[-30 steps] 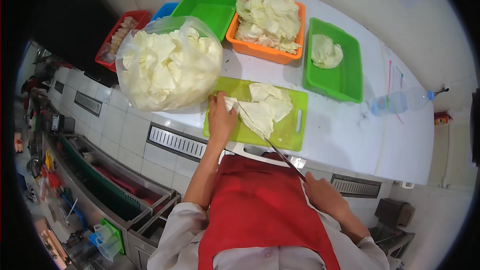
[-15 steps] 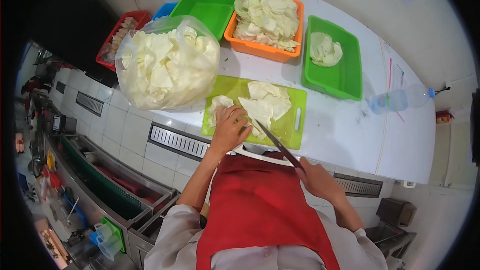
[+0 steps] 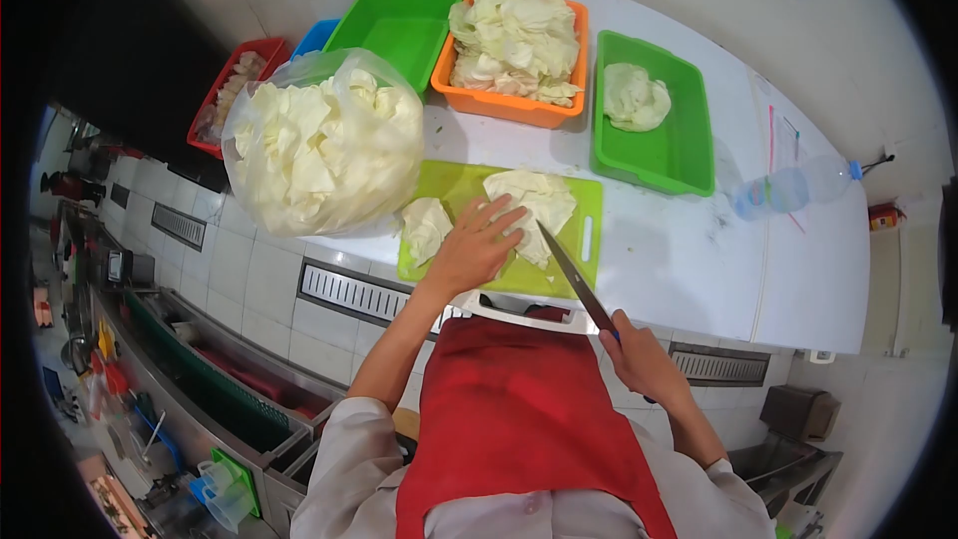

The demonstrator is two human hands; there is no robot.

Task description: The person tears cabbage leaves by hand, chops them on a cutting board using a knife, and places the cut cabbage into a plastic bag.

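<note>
On a lime-green cutting board (image 3: 459, 178) lie pale cabbage leaves (image 3: 539, 202), with a smaller cabbage piece (image 3: 424, 229) apart from them on the left. My left hand (image 3: 477, 246) rests with fingers spread at the left edge of the larger leaves. My right hand (image 3: 639, 351) is closed around the handle of a knife (image 3: 577, 277). Its blade points up and left, the tip at the right side of the leaves. How far the blade touches them I cannot tell.
A plastic bag (image 3: 309, 210) full of cabbage leaves stands left of the board. Behind it are an orange tub (image 3: 509, 110) heaped with cabbage and a green tub (image 3: 399, 40). Another green tub (image 3: 659, 165) holds one cabbage piece. A plastic bottle (image 3: 788, 192) lies at right.
My left hand has moved right, from the small cabbage piece onto the larger leaves. The knife has shifted slightly right and its blade stands steeper. The view has turned a little.
</note>
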